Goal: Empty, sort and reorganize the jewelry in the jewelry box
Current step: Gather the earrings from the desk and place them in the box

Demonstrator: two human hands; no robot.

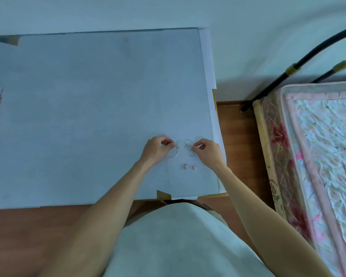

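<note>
- The left hand [157,149] is sitting just right of the frame's centre, fingers curled in, thumb and forefinger pinching the edge of a small clear plastic bag [174,150] that is lying on the table.
- The right hand [207,151] is mirroring it just to the right, fingertips pressed together and pinching thin wire hoop earrings [189,147]; the hoops are hanging between the two hands, near the bag's mouth.
- Whether the bag is holding anything, I cannot tell; it is looking transparent and flat.
- Two small pink stud earrings [189,167] are lying side by side on the table just below the hands, apart from both.
- The table [88,106] is filling the left and centre of the frame, covered in pale paper sheets taped at the corners.
- A wooden floor [236,140] is showing to its right, and a bed [318,156] with a floral quilt and a dark metal frame is occupying the right edge.
</note>
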